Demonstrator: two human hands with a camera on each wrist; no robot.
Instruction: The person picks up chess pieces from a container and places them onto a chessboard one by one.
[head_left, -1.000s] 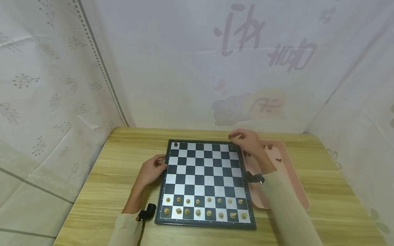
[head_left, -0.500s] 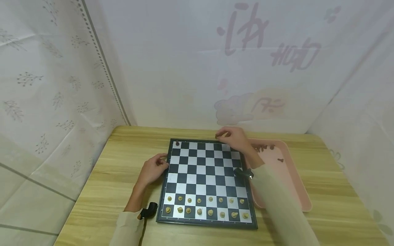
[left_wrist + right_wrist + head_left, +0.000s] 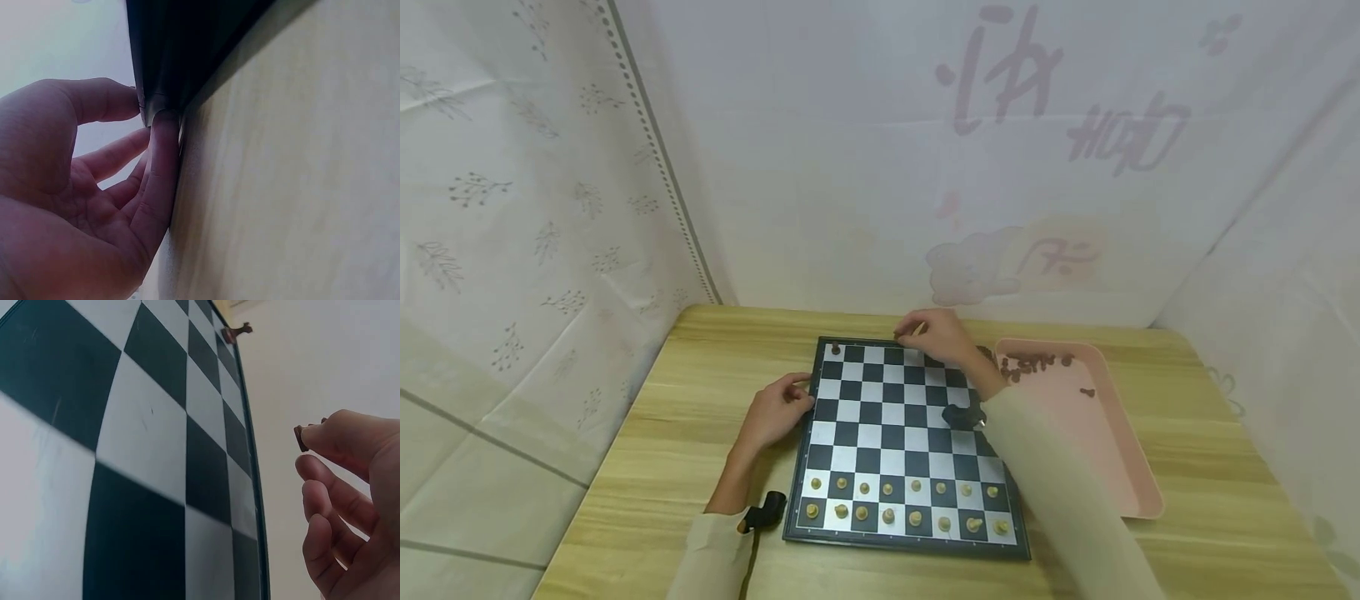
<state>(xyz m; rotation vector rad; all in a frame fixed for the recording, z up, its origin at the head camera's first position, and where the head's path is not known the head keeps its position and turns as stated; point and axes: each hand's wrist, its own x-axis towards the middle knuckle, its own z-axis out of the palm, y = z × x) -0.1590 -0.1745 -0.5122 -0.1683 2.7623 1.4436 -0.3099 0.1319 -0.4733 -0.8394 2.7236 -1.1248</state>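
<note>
Faded pink lettering (image 3: 1124, 137) on the pale cloth backdrop (image 3: 820, 167) seems to begin "HO"; its ending is unclear. Larger brush-style strokes (image 3: 1017, 75) beside it cannot be read. The chessboard's (image 3: 892, 435) border marks (tiny ones) are illegible.

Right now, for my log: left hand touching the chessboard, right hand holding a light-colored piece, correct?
Not quite: the piece in the right hand is dark brown, as the right wrist view shows. The left hand does touch the chessboard.
</note>
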